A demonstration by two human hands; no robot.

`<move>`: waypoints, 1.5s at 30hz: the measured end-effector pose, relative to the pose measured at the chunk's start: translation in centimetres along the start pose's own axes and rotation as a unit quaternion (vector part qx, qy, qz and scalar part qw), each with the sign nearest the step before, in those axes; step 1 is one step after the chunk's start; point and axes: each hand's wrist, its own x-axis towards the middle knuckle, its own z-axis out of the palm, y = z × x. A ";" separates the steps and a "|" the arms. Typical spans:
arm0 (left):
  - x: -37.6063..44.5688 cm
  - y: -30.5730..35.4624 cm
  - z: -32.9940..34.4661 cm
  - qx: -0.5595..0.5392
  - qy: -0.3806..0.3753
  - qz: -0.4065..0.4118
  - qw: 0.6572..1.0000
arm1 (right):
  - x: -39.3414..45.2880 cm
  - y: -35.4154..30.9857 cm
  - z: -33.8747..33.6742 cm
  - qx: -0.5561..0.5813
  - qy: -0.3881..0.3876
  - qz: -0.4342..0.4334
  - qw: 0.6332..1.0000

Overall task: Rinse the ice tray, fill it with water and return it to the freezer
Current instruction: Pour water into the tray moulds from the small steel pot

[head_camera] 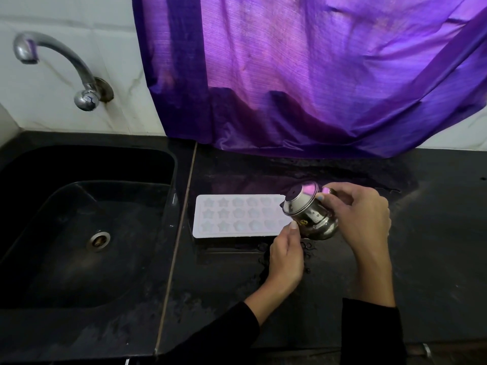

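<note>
A white ice tray [237,216] with star and flower shaped cells lies flat on the black counter [434,233], just right of the sink. A small steel pot [308,213] is tipped sideways over the tray's right end, its mouth pointing left. My right hand [361,214] grips the pot from the right. My left hand [286,255] touches the pot's lower rim with thumb and fingers. The tray's right edge is hidden behind the pot.
A black sink [87,225] with a round drain [98,241] fills the left. A steel tap [55,64] juts from the white tiled wall above it. A purple curtain [316,75] hangs down to the counter's back edge. The counter near the tray looks wet.
</note>
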 end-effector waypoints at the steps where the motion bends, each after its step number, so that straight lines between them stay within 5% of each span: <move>1: 0.0 0.1 -0.1 -0.002 0.000 0.004 1.000 | 0.0 -0.1 0.0 0.008 0.002 -0.002 1.000; 45: 0.2 0.6 -2.0 -0.002 0.039 -0.019 0.999 | 0.0 -2.3 2.0 -0.028 -0.050 -0.060 0.997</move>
